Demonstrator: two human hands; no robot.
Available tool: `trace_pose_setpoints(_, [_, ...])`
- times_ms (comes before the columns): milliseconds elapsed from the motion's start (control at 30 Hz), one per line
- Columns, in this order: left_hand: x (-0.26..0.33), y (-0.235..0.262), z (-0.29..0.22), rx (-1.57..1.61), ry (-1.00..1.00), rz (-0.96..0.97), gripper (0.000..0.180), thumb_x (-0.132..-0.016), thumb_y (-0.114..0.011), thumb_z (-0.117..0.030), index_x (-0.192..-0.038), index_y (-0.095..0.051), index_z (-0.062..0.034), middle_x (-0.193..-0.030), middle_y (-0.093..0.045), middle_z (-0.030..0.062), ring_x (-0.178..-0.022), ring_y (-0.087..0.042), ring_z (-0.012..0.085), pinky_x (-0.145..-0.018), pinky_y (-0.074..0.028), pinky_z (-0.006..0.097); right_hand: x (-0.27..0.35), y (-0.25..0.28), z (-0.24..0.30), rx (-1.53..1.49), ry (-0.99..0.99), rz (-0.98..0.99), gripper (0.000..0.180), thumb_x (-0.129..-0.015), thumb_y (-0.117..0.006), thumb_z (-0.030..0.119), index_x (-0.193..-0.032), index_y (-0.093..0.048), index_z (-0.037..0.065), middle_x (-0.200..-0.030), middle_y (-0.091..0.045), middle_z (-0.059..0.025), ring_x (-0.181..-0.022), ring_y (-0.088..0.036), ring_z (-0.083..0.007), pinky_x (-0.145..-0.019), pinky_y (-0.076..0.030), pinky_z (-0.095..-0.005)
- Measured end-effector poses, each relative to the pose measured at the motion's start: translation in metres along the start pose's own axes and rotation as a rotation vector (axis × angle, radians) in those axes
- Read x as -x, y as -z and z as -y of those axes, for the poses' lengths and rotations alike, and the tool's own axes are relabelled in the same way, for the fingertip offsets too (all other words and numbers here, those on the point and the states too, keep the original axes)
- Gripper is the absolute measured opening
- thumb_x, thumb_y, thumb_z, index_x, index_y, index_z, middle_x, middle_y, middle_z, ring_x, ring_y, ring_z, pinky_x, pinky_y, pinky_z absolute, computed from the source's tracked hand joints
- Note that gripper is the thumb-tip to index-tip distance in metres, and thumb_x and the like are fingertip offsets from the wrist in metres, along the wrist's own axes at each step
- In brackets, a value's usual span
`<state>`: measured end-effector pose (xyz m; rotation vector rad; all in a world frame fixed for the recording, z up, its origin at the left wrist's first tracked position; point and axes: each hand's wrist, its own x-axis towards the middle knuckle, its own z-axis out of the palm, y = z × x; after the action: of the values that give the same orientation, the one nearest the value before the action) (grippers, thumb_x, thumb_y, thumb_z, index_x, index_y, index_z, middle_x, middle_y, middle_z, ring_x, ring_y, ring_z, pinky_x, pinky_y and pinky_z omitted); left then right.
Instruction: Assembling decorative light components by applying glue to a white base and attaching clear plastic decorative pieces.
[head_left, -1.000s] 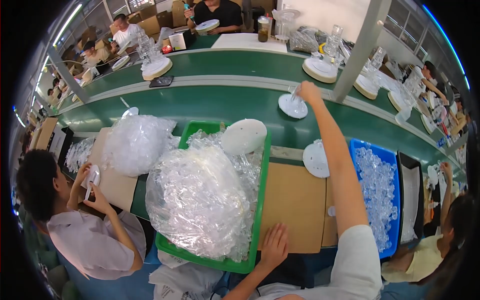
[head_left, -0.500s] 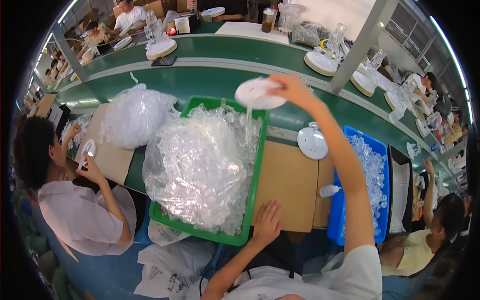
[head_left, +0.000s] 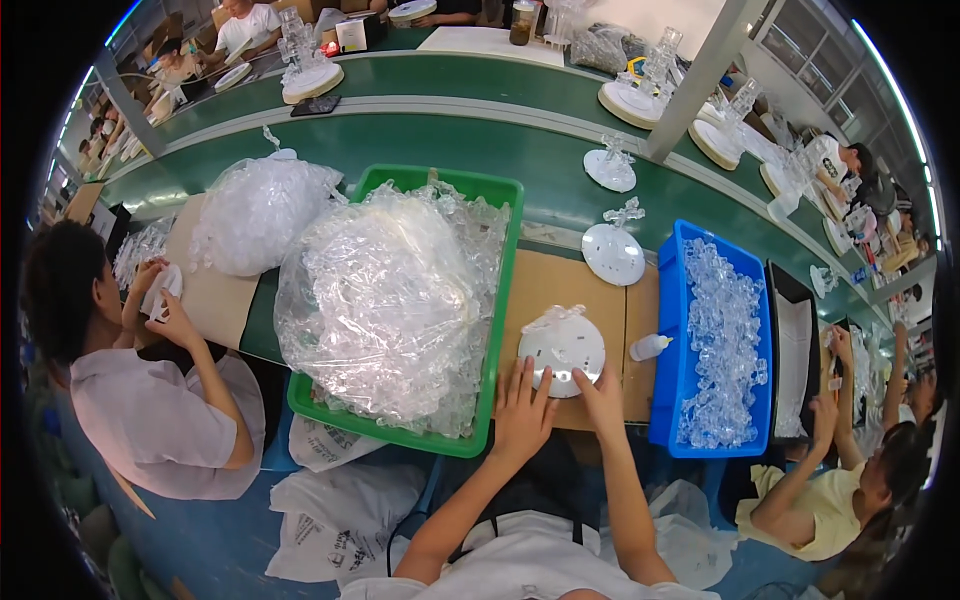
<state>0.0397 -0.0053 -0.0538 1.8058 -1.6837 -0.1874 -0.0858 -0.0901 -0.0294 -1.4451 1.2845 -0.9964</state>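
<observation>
A white round disc with small holes lies on the brown cardboard in front of me, with a clear plastic piece at its far edge. My right hand grips the near right rim, thumb on top. Against the near left rim rests my left hand, its fingers spread. Just beyond is a second white disc with a clear piece at its far edge. Another such disc is farther off on the green belt. A small white squeeze bottle lies to the right of my hands.
On the left, a green crate holds clear plastic parts and a big clear bag. A blue bin of clear parts stands right. Co-workers sit on both sides. Beyond the green belt runs a metal rail; a post rises there.
My right hand has come down from over the belt, bringing the white disc onto the cardboard. My left hand has shifted to the disc's near left rim. The whole view has tilted slightly.
</observation>
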Motion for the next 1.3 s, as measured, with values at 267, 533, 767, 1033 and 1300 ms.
trace_pose_setpoints(267, [-0.001,0.000,0.001,-0.096,0.002,-0.017,0.049,-0.090,-0.052,-0.029,-0.133,-0.048,-0.0069,-0.143,-0.036,0.0197,-0.134,-0.033,0.0353,-0.107,-0.027,0.055,-0.084,-0.037,0.195,0.670,0.802,0.355,0.024,-0.078,-0.066,0.015,-0.100,-0.065,0.007,-0.103,-0.064,-0.0090,-0.102,-0.057,-0.0293,-0.082,-0.046,-0.0362])
trace_pose_setpoints(533, [-0.003,-0.003,0.001,-0.073,-0.012,-0.028,0.049,-0.090,-0.052,-0.029,-0.136,-0.046,-0.0108,-0.145,-0.035,0.0185,-0.133,-0.034,0.0355,-0.106,-0.028,0.055,-0.154,-0.182,0.129,1.732,0.933,0.792,0.031,-0.065,-0.071,0.019,-0.095,-0.068,0.011,-0.084,-0.068,-0.0083,-0.089,-0.064,-0.0282,-0.074,-0.048,-0.0390])
trace_pose_setpoints(767, [0.000,-0.003,0.001,-0.023,-0.013,-0.010,0.051,-0.090,-0.052,-0.028,-0.137,-0.044,-0.0105,-0.145,-0.034,0.0195,-0.133,-0.034,0.0369,-0.105,-0.028,0.055,-0.161,-0.119,0.159,0.943,0.847,0.570,0.028,-0.071,-0.068,0.008,-0.099,-0.064,0.008,-0.087,-0.070,-0.0120,-0.076,-0.068,-0.0301,-0.065,-0.052,-0.0390])
trace_pose_setpoints(1033, [0.016,0.005,-0.017,0.237,0.049,-0.026,0.044,-0.086,-0.056,-0.016,-0.127,-0.051,0.0014,-0.137,-0.043,0.0213,-0.127,-0.039,0.0397,-0.103,-0.036,0.045,-0.010,0.040,0.128,-0.067,0.009,0.473,0.036,-0.085,-0.064,0.007,-0.119,-0.056,-0.001,-0.111,-0.063,-0.0080,-0.095,-0.063,-0.0158,-0.077,-0.053,-0.0287])
trace_pose_setpoints(1300, [0.021,0.009,-0.006,0.270,-0.031,0.036,0.048,-0.078,-0.061,-0.007,-0.126,-0.056,-0.0084,-0.144,-0.035,0.0207,-0.132,-0.035,0.0385,-0.104,-0.035,0.046,0.021,0.045,0.030,-0.458,-0.464,0.252,0.032,-0.089,-0.061,0.008,-0.118,-0.052,0.001,-0.111,-0.060,-0.0082,-0.092,-0.062,-0.0124,-0.071,-0.053,-0.0235])
